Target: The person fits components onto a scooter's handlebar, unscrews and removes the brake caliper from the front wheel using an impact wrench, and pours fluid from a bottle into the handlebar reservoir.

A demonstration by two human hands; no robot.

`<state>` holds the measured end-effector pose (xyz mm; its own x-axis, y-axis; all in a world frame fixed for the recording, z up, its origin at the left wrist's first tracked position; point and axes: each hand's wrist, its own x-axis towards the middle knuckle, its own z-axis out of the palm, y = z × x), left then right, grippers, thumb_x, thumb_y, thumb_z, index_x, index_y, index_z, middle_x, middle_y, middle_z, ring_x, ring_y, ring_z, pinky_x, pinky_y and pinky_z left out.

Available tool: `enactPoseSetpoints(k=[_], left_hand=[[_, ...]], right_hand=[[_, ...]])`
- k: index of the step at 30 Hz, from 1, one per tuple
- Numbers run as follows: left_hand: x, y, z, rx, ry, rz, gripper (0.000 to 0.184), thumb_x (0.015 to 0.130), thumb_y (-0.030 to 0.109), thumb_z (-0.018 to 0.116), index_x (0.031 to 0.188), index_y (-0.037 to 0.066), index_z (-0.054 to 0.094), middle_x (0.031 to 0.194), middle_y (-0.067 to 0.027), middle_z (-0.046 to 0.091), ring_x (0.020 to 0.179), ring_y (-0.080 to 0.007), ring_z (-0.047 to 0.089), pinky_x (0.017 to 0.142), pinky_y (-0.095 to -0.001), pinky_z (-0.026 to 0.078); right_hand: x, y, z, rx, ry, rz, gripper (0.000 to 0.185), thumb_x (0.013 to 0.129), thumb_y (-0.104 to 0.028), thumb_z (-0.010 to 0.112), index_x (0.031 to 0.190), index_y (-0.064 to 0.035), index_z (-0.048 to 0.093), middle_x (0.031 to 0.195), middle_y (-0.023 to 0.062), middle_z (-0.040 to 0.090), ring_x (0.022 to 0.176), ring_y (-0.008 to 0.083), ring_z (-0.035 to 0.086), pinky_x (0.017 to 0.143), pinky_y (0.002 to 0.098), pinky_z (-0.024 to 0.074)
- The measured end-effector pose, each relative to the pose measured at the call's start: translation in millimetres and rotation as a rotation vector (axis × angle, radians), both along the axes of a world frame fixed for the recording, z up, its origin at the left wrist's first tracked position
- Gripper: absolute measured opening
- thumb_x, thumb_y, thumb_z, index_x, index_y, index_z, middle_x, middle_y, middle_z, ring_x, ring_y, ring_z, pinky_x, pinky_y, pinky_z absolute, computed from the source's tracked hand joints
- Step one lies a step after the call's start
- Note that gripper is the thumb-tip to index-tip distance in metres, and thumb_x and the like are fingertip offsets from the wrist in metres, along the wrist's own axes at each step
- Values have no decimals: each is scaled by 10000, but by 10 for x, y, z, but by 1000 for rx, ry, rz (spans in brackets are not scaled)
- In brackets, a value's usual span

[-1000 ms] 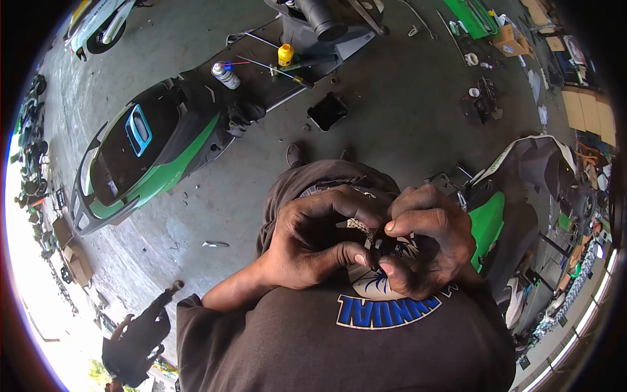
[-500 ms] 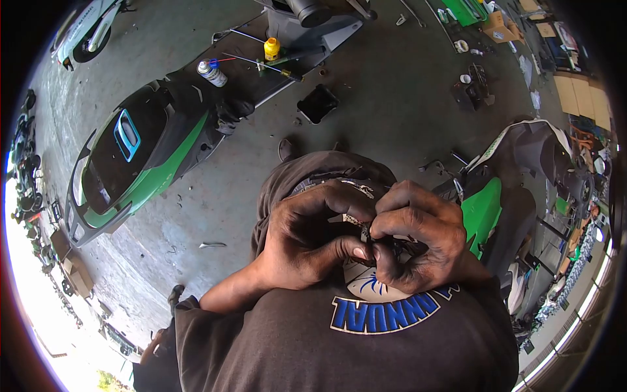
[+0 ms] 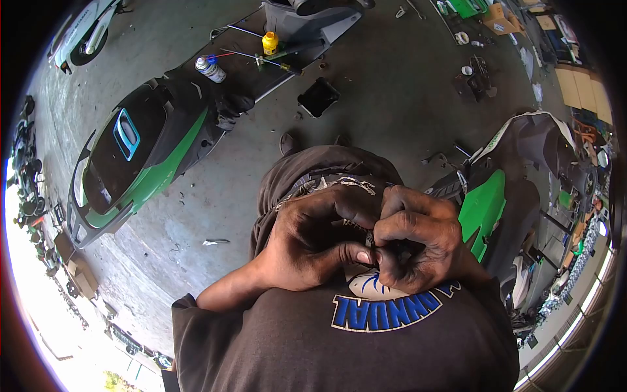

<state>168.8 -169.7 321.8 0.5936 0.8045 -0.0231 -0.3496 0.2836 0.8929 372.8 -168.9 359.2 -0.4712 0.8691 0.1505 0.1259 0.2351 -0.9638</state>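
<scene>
Head view: the left grip [image 3: 307,238] and right grip [image 3: 421,235] meet close in front of a dark shirt [image 3: 274,340], both pinching a small dark part [image 3: 369,239] at their fingertips; the fingers hide most of it. Below and all around the grip spreads a grey floor [image 3: 170,287], stained and scuffed, with a pale scrap [image 3: 215,242] lying to the left. Farther left is a green-and-black scooter body [image 3: 176,157], with a blue-rimmed piece [image 3: 126,134] on it. Ahead and left of the grip, a spray can [image 3: 211,70], a yellow bottle [image 3: 270,43] and a screwdriver [image 3: 287,67] rest on a dark deck [image 3: 258,80]. Straight ahead, slightly left, a black bin [image 3: 319,98] sits on the floor. Just right of the grip is a green panel [image 3: 482,212]. Well ahead on the right is a carton [image 3: 501,21]; far ahead on the left stands a white bike [image 3: 85,29]. Daylight glares at the far left.
</scene>
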Motion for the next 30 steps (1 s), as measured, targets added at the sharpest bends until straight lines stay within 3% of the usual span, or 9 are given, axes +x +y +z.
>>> enactPoseSetpoints(k=[2,4,8,10,14,30], left_hand=[[2,-11,19,20,6,-12,302,798,23,779,1044,-23,610,1055,-103,627,987,-174,631,868,-308,520],[11,-48,82,-214,-36,111,340,776,102,816,1018,-38,622,1043,-151,644,965,-189,632,834,-318,513],[23,-66,45,-132,-48,100,359,772,110,821,1028,-40,618,1056,-157,638,972,-196,627,838,-317,510],[46,-50,37,-136,-59,98,365,771,111,822,1034,-38,618,1042,-152,640,960,-191,627,834,-318,507],[-8,5,29,-89,-29,-8,311,806,65,784,1050,-20,610,1044,-96,622,1021,-173,613,902,-314,505],[13,38,104,-39,58,-72,254,795,47,790,983,5,624,969,-74,631,918,-147,627,786,-292,509]], right_hand=[[25,-14,-21,-5,12,-3,166,662,-6,662,823,-27,622,736,46,516,581,129,492,492,274,382],[82,-32,-36,-99,22,117,165,668,-40,688,821,-34,624,748,48,521,596,130,498,505,284,389],[61,-73,-27,-97,-30,30,168,670,-81,715,811,-40,632,772,66,536,620,135,516,521,287,400],[-34,-42,-26,33,27,-189,176,660,-91,725,808,-40,645,798,89,553,634,138,528,527,272,402],[30,-45,-84,94,29,-109,200,644,-93,733,821,-35,661,823,103,558,650,135,538,536,260,408],[72,-29,-28,-96,48,38,182,662,-33,705,830,-29,636,788,79,547,619,120,517,514,260,402]])
